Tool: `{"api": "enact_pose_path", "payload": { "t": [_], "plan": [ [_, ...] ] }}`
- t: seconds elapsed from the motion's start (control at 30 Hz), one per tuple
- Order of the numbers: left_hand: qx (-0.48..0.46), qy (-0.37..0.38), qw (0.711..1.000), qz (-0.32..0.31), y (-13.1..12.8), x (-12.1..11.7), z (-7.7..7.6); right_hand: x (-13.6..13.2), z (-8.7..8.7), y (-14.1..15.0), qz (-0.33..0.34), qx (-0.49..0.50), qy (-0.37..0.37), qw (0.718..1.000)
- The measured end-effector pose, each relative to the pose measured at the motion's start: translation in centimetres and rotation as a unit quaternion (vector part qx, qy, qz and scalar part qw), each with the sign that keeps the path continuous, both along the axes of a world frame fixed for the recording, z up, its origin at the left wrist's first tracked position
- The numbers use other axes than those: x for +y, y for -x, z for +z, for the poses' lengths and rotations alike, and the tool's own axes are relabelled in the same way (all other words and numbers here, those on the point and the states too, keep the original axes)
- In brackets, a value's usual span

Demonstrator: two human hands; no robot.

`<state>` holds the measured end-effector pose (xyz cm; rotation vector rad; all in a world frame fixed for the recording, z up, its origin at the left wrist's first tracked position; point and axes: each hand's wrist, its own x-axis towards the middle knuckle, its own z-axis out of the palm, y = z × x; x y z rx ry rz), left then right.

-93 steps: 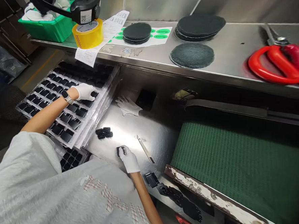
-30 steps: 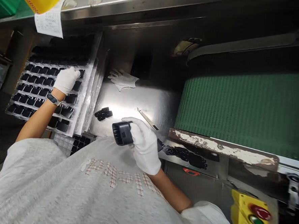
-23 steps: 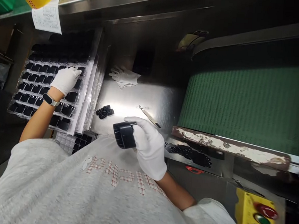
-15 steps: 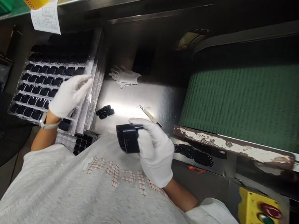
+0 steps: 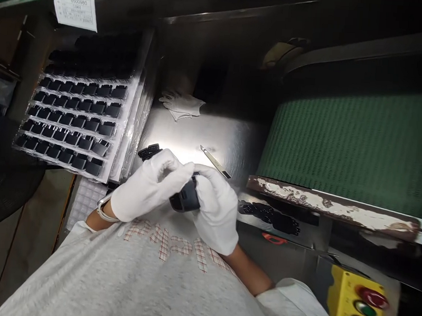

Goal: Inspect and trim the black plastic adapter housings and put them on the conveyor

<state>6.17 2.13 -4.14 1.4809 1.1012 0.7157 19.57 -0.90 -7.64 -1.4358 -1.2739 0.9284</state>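
My right hand (image 5: 217, 208), in a white glove, grips a black hollow plastic part (image 5: 187, 197) close to my chest. My left hand (image 5: 150, 185), also gloved, has its thumb and fingers pinched together at the upper edge of that part. Whatever lies between the left fingertips is hidden. Behind my left hand is a small pile of black pieces (image 5: 149, 151), partly covered by it. A thin pointed metal tool (image 5: 215, 161), perhaps tweezers, rests on the steel table just beyond my right hand.
Left of my hands stand stacked clear trays (image 5: 116, 154) with rows of black parts. A pair of white gloves (image 5: 182, 104) lies farther back. To the right are a green conveyor belt (image 5: 344, 142), more black pieces (image 5: 271, 218) and a yellow button box (image 5: 359, 300).
My left hand has come from above the trays, right and toward me, to the black plastic part. The right hand still holds that part, now turned somewhat. The view has shifted slightly.
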Motion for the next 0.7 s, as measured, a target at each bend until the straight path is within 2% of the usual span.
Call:
{"api": "enact_pose_path", "payload": {
  "t": [0.23, 0.33, 0.53, 0.7],
  "plan": [
    [-0.043, -0.011, 0.999, 0.023, -0.1, -1.0, -0.5, -0.6, 0.3, 0.1, -0.004, 0.14, 0.052, 0.989],
    [-0.049, -0.001, 0.998, 0.028, -0.1, -1.5, -0.3, -0.9, 0.6, 0.2, -0.007, 0.15, 0.055, 0.987],
    [-0.083, -0.005, 0.996, 0.017, 0.3, -2.4, 0.4, -1.7, 0.9, 0.3, -0.008, 0.147, -0.004, 0.989],
    [-0.071, -0.028, 0.997, 0.015, 0.3, -2.9, 0.1, -2.1, 1.1, 0.6, -0.016, 0.148, -0.02, 0.989]
  ]
}}
